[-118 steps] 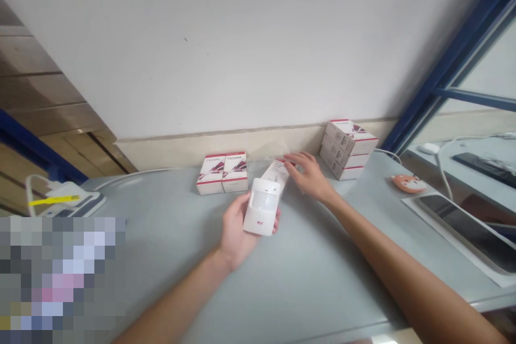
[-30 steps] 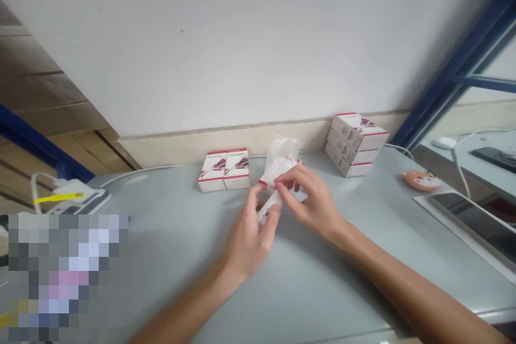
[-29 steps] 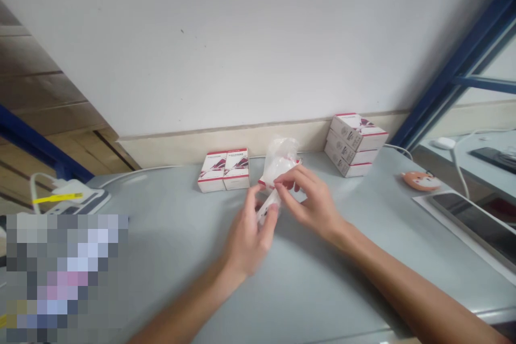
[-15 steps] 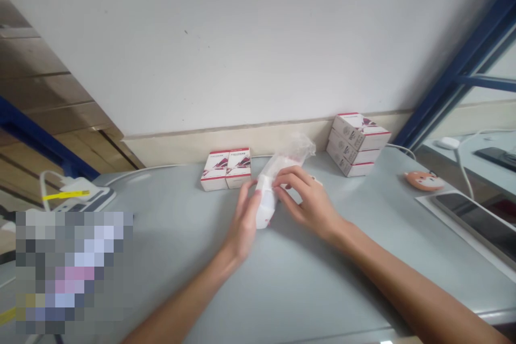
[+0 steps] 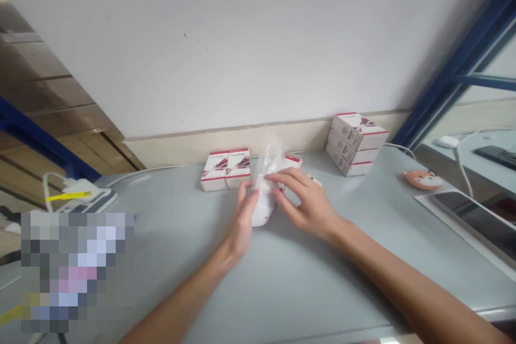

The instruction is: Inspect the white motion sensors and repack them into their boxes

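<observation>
Motion sensor [image 5: 262,207], white moulded plastic with rounded edges, sealed in a clear plastic bag [image 5: 273,153]. It sits between the two hands, above the table, tilted with its top toward the wall; the film hides its surface detail. Whether its lower end touches the table cannot be told.

Left hand [image 5: 242,220]: fingers [image 5: 245,196] upright and slightly curled, close together, tips pressed against the sensor's left side through the film.

Right hand [image 5: 304,201]: fingers [image 5: 284,178] extended and gently spread, reaching across the sensor's upper right side, tips on the bag. Thumb hidden.

Bag: thin, glossy, creased, its loose end standing up behind the sensor.

Table [image 5: 322,279]: smooth pale grey-blue top.

Also on it: two white cartons with red edging [image 5: 226,170], side by side against the wall, left of the bag; a stack of three matching cartons [image 5: 355,145] at right; a small red-edged white carton [image 5: 293,160] just behind the right fingers; an orange fox-faced item [image 5: 423,179] near the right edge; a dark-screened tablet [image 5: 479,223] on a white sheet; a white charger with a yellow strap [image 5: 76,196] at far left, near a white cable [image 5: 141,171].
</observation>
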